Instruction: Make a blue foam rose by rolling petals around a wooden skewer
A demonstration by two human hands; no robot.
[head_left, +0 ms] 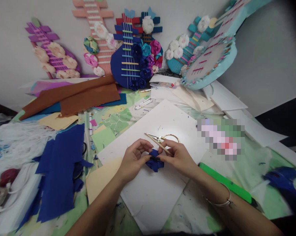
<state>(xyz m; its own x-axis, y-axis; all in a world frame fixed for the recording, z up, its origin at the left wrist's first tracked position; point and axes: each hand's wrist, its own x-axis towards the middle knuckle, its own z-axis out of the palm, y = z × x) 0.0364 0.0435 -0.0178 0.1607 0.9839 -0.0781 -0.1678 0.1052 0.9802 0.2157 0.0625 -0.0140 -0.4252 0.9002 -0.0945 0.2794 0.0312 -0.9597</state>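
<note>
Between my two hands, over a white board (153, 203), is a small dark blue paper flower (155, 165). My left hand (138, 155) pinches its left side with thumb and fingers. On the other side my right hand (177, 155) grips the flower's edge with the thumb and also holds a thin wooden stick (156, 140), which slants up to the left. Just beyond my fingers lies a pair of scissors with gold handles (171, 136), partly hidden by the stick and my right hand.
Dark blue crepe paper (61, 173) and white shredded strands (17, 144) lie on the left. A green utility knife (225, 183) rests by my right forearm. Decorated guitar shapes, one dark blue (117, 65), lean on the wall behind brown paper (89, 95).
</note>
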